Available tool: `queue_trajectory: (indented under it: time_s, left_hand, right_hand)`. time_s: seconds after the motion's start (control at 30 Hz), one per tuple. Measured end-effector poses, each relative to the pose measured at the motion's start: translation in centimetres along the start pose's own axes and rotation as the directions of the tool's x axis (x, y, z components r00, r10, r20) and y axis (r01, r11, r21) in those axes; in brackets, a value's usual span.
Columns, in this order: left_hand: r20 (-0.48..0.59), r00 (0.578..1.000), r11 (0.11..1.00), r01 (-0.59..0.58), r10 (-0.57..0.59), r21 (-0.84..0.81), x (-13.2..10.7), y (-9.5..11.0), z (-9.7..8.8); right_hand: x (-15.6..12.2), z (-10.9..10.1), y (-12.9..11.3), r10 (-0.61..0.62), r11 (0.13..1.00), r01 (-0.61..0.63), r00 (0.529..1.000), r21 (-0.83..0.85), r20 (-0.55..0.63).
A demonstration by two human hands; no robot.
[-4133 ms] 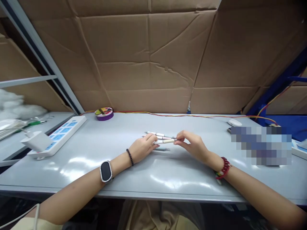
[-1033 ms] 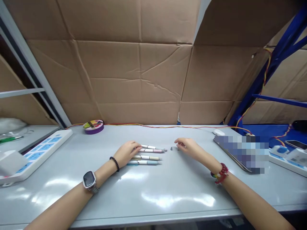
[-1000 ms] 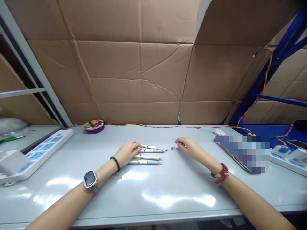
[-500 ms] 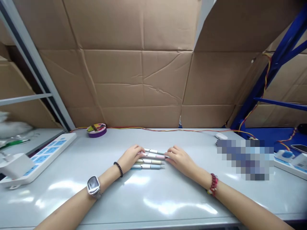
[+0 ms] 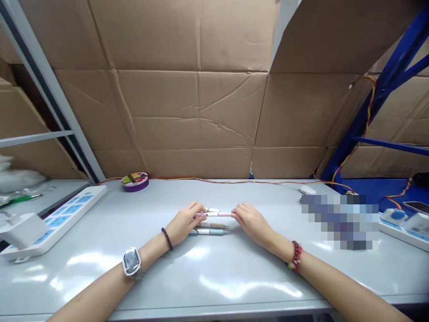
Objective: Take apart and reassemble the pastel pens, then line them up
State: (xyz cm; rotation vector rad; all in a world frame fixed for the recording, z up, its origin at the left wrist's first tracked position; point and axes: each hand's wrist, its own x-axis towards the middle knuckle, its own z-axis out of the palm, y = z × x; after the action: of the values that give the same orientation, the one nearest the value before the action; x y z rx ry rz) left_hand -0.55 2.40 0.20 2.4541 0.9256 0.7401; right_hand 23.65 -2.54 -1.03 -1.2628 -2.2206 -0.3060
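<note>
A pink-and-white pen (image 5: 214, 214) is held level between my two hands, one at each end. My left hand (image 5: 188, 218) pinches its left end, and my right hand (image 5: 249, 219) pinches its right end. Just behind it, a white pen (image 5: 212, 209) shows in part, its ends hidden by my fingers. In front lie a yellowish pen (image 5: 216, 226) and a light-blue-and-white pen (image 5: 210, 231), side by side on the table (image 5: 174, 277). My left hand covers their left ends.
A purple round tin (image 5: 135, 182) stands at the back left, near thin red and yellow wires (image 5: 201, 180). Power strips (image 5: 67, 214) lie at both sides. A white mouse-like object (image 5: 307, 190) and a blurred-out item (image 5: 342, 221) are at right. Cardboard (image 5: 194, 103) walls the back.
The pink pen, earlier among the row of pens, is now lifted slightly in both hands. My hands have shifted little. The pen behind it is more covered.
</note>
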Motion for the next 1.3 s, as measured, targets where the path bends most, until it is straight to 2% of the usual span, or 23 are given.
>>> queue_trajectory:
  time_s: [0.17, 0.47, 0.67, 0.97, 1.17, 1.3]
  left_hand:
    - [0.000, 1.000, 0.995, 0.017, -0.017, 0.093, 0.2, 0.3, 0.1]
    - [0.110, 0.989, 0.987, 0.083, -0.098, 0.135, -0.2, 0.8, 0.2]
    - [0.071, 0.995, 0.960, -0.088, 0.072, 0.264, 0.3, 0.8, 0.2]
    - [0.113, 0.993, 0.967, -0.041, 0.013, 0.252, -0.4, 0.9, 0.3]
    - [0.073, 0.990, 0.925, -0.141, 0.123, 0.354, -0.1, 0.8, 0.2]
    - [0.108, 0.988, 0.938, -0.143, 0.114, 0.314, -0.2, 1.0, 0.4]
  right_hand:
    - [0.1, -0.2, 0.3, -0.066, 0.998, 0.067, 0.995, 0.009, -0.080]
    - [0.0, -0.6, 0.1, -0.131, 0.991, 0.135, 0.977, 0.013, -0.169]
    - [0.0, -0.8, 0.0, -0.152, 0.988, 0.157, 0.971, 0.011, -0.184]
    - [0.1, -1.0, -0.1, -0.208, 0.976, 0.218, 0.949, 0.014, -0.236]
    - [0.1, -1.1, -0.3, -0.235, 0.969, 0.245, 0.940, 0.012, -0.247]
    - [0.1, -1.1, -0.4, -0.237, 0.969, 0.248, 0.940, 0.017, -0.244]
